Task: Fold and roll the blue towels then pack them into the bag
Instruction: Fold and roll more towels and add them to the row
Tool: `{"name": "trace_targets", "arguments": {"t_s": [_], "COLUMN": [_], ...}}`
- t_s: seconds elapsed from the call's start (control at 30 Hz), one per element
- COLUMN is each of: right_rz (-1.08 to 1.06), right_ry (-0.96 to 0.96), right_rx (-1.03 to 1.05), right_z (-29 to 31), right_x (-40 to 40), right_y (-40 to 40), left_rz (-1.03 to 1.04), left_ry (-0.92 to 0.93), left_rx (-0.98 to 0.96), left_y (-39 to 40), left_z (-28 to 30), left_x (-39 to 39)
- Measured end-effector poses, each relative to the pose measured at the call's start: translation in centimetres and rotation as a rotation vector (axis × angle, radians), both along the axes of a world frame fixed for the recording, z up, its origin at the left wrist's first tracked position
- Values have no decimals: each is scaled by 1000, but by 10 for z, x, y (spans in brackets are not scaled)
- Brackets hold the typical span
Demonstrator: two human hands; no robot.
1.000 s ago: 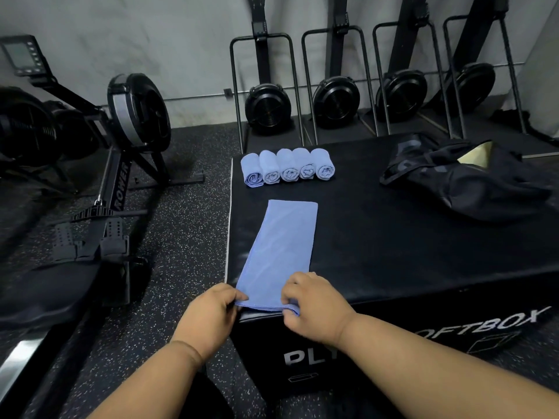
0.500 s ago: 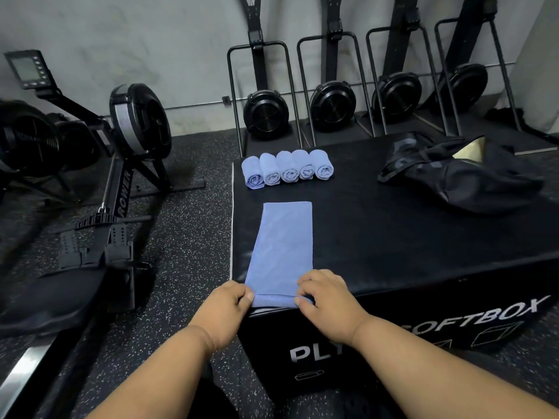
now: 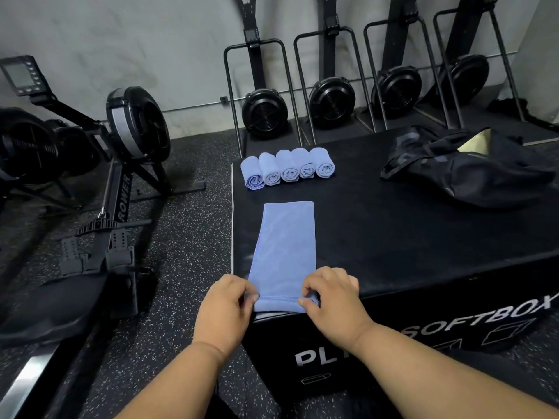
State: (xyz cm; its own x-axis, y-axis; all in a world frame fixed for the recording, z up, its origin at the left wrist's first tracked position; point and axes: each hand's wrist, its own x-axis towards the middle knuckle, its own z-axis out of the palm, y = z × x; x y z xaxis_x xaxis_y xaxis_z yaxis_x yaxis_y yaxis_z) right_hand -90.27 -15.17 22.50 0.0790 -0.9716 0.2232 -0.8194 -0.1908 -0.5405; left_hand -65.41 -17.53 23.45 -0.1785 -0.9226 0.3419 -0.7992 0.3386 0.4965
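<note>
Black SOFTBOX plyo box (image 3: 423,237), ROWER machine (image 3: 121,189), towel (image 3: 284,252)

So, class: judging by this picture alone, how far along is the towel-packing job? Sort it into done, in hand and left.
Done: five rolled towels lie side by side in a row at the far end of the black box. In hand: the left hand and right hand pinch the near end of the folded towel, starting its roll. Left: finishing that roll and packing all six into the bag, which holds no visible towels.

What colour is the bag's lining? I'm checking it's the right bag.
Pale yellow-tan, seen through the opening of the black bag in the head view.
</note>
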Motion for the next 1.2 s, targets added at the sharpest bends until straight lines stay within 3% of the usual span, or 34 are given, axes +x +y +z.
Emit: {"name": "trace_targets", "arguments": {"t_s": [0.1,0.27,0.53,0.67,0.77,0.87,1.07,1.2], "right_rz": [33,114,256,224,168,128,91,77], "right_ry": [4,75,139,172,161,105,54,92], "right_rx": [-33,-216,-272,-233,-177,-77,78,146], "right_z": [-4,-15,-7,-7,-6,-3,2,8], "right_x": [4,6,-6,-7,-6,-2,0,2], "right_y": [-1,-5,4,5,4,3,-2,-7], "left_rz": [-194,-283,-176,-164,-135,-91,-100,-217], "left_ry": [-150,-228,-49,125,222,290,-122,-221], "left_rx": [-159,-129,230,515,607,560,28,-2], "left_y": [4,9,-4,0,0,-3,1,6], "left_z": [-6,-6,12,19,15,10,9,0], "left_x": [0,6,-4,-2,3,8,9,18]}}
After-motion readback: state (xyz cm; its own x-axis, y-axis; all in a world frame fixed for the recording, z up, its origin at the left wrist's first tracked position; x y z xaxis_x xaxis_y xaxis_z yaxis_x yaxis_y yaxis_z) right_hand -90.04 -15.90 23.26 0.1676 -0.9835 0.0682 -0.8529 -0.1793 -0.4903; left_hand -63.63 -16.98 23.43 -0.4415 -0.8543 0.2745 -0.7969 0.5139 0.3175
